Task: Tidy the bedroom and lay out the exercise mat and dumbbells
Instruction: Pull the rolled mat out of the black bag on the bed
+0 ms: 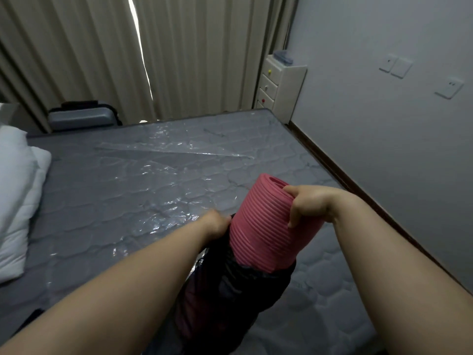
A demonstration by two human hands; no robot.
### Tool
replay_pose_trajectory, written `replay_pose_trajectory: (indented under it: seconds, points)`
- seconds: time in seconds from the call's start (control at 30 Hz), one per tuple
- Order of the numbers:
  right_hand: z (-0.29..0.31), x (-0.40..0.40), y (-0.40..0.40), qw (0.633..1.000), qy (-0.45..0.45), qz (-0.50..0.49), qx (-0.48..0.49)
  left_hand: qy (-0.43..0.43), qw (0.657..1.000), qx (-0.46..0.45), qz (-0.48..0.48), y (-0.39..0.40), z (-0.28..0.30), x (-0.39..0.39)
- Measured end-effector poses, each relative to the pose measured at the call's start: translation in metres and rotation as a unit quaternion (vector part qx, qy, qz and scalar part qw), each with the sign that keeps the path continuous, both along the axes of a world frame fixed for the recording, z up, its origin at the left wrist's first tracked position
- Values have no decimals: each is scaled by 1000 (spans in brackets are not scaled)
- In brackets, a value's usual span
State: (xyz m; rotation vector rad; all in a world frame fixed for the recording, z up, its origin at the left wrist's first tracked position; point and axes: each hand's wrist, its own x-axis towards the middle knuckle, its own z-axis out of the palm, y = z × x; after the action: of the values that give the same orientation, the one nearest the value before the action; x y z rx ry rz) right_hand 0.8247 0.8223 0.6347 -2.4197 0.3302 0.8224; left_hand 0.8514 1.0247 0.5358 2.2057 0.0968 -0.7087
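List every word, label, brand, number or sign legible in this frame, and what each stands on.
None can be read.
Pink rolled mat, held by the right hand: ribbing only, no print.
Dark bag, gripped by the left hand: no visible label.
Wall plates: any markings too small and blurred.

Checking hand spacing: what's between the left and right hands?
Head view: the rolled pink mat, upper end out of the black bag. Right hand grips its top edge; left hand holds the bag's mouth.
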Motion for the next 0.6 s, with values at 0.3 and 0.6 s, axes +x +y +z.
replay_pose_trajectory:
  seconds: [0.3, 0.6]
  points:
    - [-84, 16, -120, 972, -25, -123, 200, -24, 984, 174, 6, -84, -65, 13]
    - [-103, 107, -101, 989, -99, -38, 107, 56, 957, 280, -58, -68, -81, 26]
